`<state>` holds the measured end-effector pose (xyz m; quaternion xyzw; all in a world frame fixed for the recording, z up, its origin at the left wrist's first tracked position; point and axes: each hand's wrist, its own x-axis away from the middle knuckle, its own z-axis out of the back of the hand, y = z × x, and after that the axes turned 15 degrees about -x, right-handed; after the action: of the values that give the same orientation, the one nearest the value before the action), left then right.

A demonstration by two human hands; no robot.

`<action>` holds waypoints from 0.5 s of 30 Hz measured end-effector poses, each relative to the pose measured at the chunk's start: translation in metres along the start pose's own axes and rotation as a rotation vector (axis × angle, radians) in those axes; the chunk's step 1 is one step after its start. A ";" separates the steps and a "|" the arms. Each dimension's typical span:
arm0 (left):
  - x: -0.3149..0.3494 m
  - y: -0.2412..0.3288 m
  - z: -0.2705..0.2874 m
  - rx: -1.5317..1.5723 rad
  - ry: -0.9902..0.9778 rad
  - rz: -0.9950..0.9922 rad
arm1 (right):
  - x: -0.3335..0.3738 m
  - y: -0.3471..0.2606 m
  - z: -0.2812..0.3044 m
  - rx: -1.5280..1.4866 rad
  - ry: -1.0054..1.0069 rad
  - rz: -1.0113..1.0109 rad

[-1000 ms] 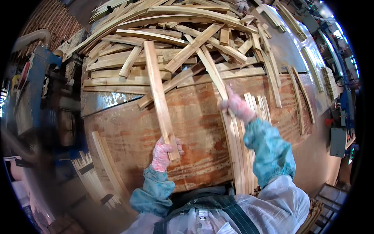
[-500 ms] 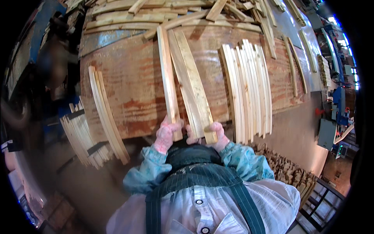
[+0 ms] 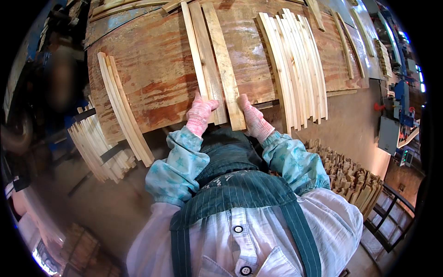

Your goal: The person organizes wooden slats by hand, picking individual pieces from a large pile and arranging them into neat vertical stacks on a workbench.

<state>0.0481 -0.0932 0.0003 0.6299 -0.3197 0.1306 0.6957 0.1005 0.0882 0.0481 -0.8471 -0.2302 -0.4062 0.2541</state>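
Three long wooden strips lie lengthwise before me, their near ends past the table edge. My left hand (image 3: 201, 113), in a pinkish knit glove, is closed around the near end of the left strip (image 3: 194, 51), its thumb reaching over toward the middle strip (image 3: 207, 55). Those two strips lie side by side. A narrow gap separates them from the right strip (image 3: 225, 69). My right hand (image 3: 255, 117), gloved alike, grips that strip's right edge near its end; its fingers are partly hidden beneath the wood.
A row of several pale strips (image 3: 295, 69) lies at right on the plywood tabletop (image 3: 152, 74). A few more strips (image 3: 122, 108) overhang the left edge, beside a stack (image 3: 99, 154) below. Bundled wood pieces (image 3: 348, 171) stand low at right.
The middle strip has parted from the right one and now lies against the left strip. My right hand stays with the right strip. The view has tilted lower, so the table sits higher.
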 end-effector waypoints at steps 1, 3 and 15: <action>-0.001 -0.004 -0.003 -0.115 0.080 -0.030 | 0.015 0.000 -0.022 0.107 0.172 0.006; -0.005 -0.009 -0.008 -0.327 0.174 -0.073 | -0.002 0.015 -0.005 0.122 0.009 0.060; 0.002 -0.013 0.022 0.002 0.003 0.020 | -0.016 0.014 0.006 -0.201 -0.228 -0.214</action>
<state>0.0512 -0.1169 -0.0085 0.6272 -0.3251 0.1389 0.6940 0.1033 0.0785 0.0290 -0.8793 -0.3046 -0.3533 0.0957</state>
